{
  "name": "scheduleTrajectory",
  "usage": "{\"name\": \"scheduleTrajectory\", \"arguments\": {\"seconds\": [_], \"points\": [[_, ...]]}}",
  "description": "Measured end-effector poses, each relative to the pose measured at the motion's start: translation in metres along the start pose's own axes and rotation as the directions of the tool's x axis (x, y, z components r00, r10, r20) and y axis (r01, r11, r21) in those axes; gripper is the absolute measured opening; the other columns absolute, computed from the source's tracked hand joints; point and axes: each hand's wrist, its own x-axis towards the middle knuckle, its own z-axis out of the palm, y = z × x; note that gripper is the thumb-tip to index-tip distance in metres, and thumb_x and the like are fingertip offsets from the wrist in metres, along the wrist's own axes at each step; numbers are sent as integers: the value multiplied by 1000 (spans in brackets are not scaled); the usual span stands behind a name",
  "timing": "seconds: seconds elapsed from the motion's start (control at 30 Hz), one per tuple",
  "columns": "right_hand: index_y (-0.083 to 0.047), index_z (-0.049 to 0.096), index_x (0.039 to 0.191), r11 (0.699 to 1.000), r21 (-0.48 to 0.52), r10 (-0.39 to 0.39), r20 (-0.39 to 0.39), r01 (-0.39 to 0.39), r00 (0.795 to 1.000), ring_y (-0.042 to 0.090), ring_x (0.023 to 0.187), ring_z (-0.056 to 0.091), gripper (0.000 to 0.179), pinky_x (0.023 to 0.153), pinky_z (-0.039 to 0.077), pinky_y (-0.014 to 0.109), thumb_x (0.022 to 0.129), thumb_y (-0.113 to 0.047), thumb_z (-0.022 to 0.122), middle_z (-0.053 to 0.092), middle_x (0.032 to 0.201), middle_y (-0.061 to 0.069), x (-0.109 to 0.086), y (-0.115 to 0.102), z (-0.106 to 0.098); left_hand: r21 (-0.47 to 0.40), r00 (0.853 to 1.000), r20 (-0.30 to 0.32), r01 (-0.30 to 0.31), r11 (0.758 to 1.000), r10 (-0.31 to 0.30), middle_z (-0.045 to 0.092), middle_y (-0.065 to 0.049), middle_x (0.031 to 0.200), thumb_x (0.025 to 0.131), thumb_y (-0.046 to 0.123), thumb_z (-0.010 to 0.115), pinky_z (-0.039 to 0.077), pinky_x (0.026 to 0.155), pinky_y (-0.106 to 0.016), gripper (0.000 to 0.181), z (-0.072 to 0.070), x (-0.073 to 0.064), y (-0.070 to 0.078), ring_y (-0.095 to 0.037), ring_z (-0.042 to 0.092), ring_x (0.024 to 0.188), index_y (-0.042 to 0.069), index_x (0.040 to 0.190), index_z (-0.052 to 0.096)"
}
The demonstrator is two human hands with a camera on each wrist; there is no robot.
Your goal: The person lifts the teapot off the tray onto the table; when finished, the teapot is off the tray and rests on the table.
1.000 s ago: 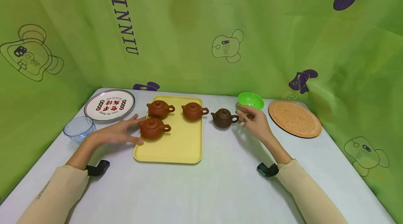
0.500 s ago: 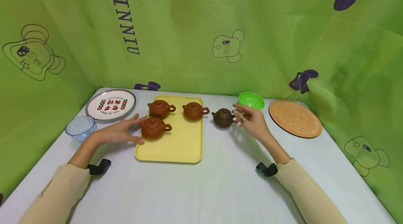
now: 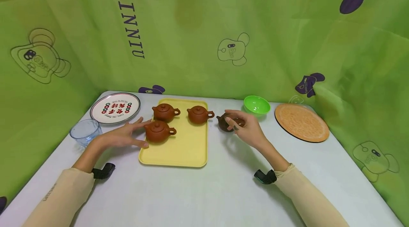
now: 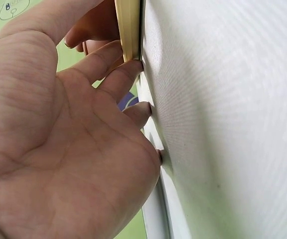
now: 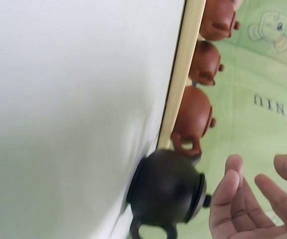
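Note:
A dark brown teapot [image 3: 223, 125] stands on the white table, right of a yellow tray [image 3: 186, 152]. My right hand [image 3: 250, 128] overlaps it in the head view. In the right wrist view, its loosely bent fingers [image 5: 225, 196] hover beside the lid and knob, not wrapped round the dark teapot [image 5: 166, 186]. On the tray sit three reddish-brown teapots: one front left [image 3: 157, 133], one back left [image 3: 164, 112], one back right [image 3: 198, 115]. My left hand [image 3: 121, 136] has its fingers spread at the tray's left edge, fingertips against its rim [image 4: 129, 30] in the left wrist view.
Behind my left hand are a white plate [image 3: 115, 117] with red lettering and a clear blue glass bowl [image 3: 84, 131]. A green bowl [image 3: 257, 105] and a round orange mat [image 3: 301, 122] lie at the back right. Green cloth [image 3: 185, 42] surrounds the table.
My right hand has moved left, from beside the dark teapot's handle to over its body. My left hand stays at the tray. The head view has shifted slightly.

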Motion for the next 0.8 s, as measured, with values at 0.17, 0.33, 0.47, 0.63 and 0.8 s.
{"name": "scheduleTrajectory", "arguments": {"seconds": [0.17,0.33,0.47,0.63,0.8], "points": [[-11,68,140,1000,19,9,35,-9,999,39,86,77,37,69,62,23,105,-20,68,78,114,23,3,-7,13,10,1000,-7,-10,1000,10,4,-41,171,89,41,83,-11,122,-82,96,3,2,-3,-67,7,155,11,166,35],[-6,67,140,999,34,-5,61,3,998,30,83,78,38,68,59,22,104,-19,68,78,113,24,6,-11,29,19,1000,-16,-19,1000,19,5,-40,171,89,41,84,-10,122,-83,97,3,3,-4,-67,9,155,10,166,35],[-5,67,140,1000,21,-21,78,20,997,32,83,78,38,66,57,20,104,-18,69,78,114,22,8,-13,42,8,1000,-13,-16,1000,16,4,-40,171,89,41,84,-11,121,-83,96,2,3,-4,-67,6,156,10,166,35],[-7,68,140,1000,17,-24,92,23,995,35,83,79,38,64,56,19,104,-20,70,80,115,16,11,-18,57,3,1000,-15,-20,1000,20,4,-40,171,89,40,84,-11,122,-83,94,2,2,-4,-66,5,156,10,165,36],[-8,69,140,999,8,-47,119,46,992,23,79,79,38,63,56,20,104,-21,70,81,113,14,14,-23,71,8,1000,-14,-12,1000,13,4,-41,171,89,41,83,-11,121,-83,95,2,2,-4,-67,4,156,10,165,36]]}}
